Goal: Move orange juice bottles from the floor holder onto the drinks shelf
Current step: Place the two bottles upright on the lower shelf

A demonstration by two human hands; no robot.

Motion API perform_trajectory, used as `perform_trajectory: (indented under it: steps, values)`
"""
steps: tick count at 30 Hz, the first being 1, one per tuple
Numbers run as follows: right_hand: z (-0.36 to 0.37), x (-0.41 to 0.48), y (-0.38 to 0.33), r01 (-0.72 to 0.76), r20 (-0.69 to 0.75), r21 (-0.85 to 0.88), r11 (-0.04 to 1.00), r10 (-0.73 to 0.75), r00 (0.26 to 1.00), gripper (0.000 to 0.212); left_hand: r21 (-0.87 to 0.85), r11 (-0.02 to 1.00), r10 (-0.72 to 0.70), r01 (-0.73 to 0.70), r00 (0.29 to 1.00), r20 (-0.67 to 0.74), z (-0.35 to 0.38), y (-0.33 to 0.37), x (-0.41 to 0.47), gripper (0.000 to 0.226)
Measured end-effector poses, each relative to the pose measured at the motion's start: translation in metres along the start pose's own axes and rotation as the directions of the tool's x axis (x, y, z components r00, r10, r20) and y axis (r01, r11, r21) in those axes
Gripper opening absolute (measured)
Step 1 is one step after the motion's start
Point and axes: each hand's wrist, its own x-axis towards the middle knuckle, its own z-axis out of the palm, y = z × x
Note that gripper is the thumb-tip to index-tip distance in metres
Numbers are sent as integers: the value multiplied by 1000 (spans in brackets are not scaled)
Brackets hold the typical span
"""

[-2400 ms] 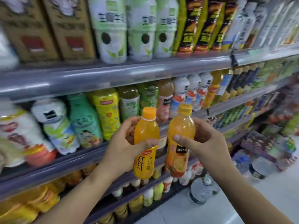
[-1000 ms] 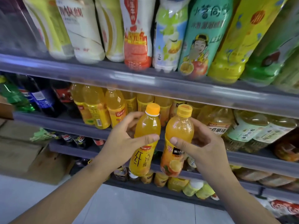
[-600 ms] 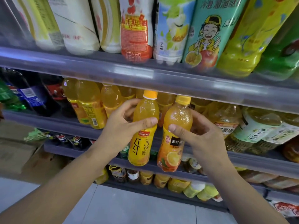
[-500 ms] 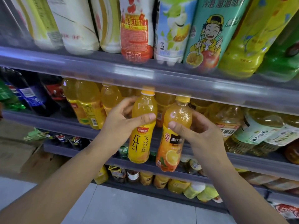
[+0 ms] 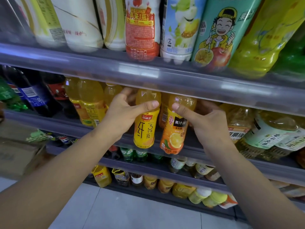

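Observation:
My left hand (image 5: 123, 113) grips an orange juice bottle with a yellow label (image 5: 145, 128) around its shoulder. My right hand (image 5: 204, 119) grips a second orange juice bottle with an orange-fruit label (image 5: 175, 134). Both bottles stand upright side by side at the front of the drinks shelf (image 5: 198, 151), their caps hidden behind the rail of the shelf above (image 5: 148, 75). Their bases sit at the shelf's front lip; whether they rest on it I cannot tell. More orange juice bottles (image 5: 89, 103) stand on the same shelf just to the left.
Large tea and oil-coloured bottles (image 5: 264, 129) crowd the shelf to the right, dark cola bottles (image 5: 31, 96) to the left. Tall drink bottles (image 5: 142, 28) fill the shelf above. Lower shelves hold small bottles (image 5: 165, 184). Cardboard boxes (image 5: 18, 154) sit on the floor at left.
Both hands moved the two bottles up and forward into the shelf opening; their caps, visible before, have slipped behind the upper shelf rail. Earlier the view swung from another aisle section to this shelf.

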Motion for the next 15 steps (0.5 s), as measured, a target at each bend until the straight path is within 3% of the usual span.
perform_trajectory:
  steps: [6,15]
  values:
    - [2,11,8,36,34,-14,999,-36,999,32,10,998,68,-68,998,-4,0,-8,6,63]
    - [8,14,21,61,65,-76,995,-56,996,48,89,991,104,-105,994,16,1,-21,10,72]
